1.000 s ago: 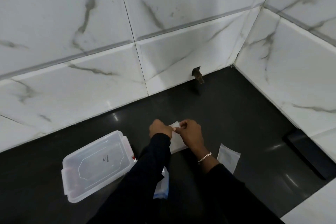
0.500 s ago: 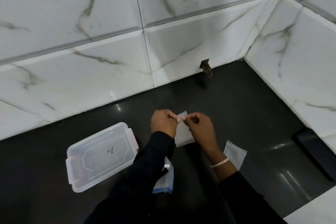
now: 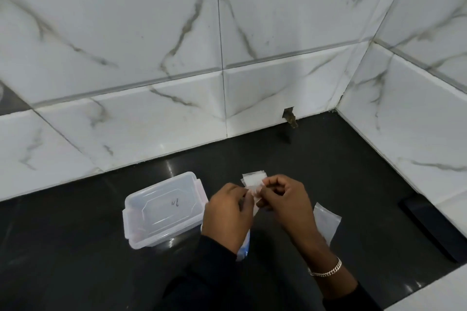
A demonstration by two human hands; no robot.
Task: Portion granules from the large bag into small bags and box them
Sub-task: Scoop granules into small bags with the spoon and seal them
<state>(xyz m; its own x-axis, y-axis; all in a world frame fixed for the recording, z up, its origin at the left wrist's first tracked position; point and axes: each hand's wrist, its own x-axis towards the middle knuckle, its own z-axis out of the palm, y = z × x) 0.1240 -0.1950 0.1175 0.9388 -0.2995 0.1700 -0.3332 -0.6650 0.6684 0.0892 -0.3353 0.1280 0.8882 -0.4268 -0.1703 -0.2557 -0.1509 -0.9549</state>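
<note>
Both hands pinch one small clear bag [image 3: 253,180] between them, just above the dark countertop [image 3: 75,255]. The left hand [image 3: 227,217] has its fingers curled and grips the bag's lower left edge, while the right hand [image 3: 288,206] nips the right side between thumb and fingertips. The bag's top strip stands free above the knuckles, and whether anything is inside it cannot be told. A translucent plastic box [image 3: 164,207] sits on the counter just left of the left hand, its lid on and a small handwritten mark on top. A second small clear bag [image 3: 326,222] lies flat on the counter just right of the right wrist. Behind the left wrist a white bag with a blue edge [image 3: 244,247] peeks out, mostly hidden. A silver bracelet [image 3: 327,271] circles the right wrist, and both arms wear dark sleeves. White marble-veined tiles [image 3: 126,33] form the walls behind and to the right, and a flat black object [image 3: 434,230] lies near the right wall.
</note>
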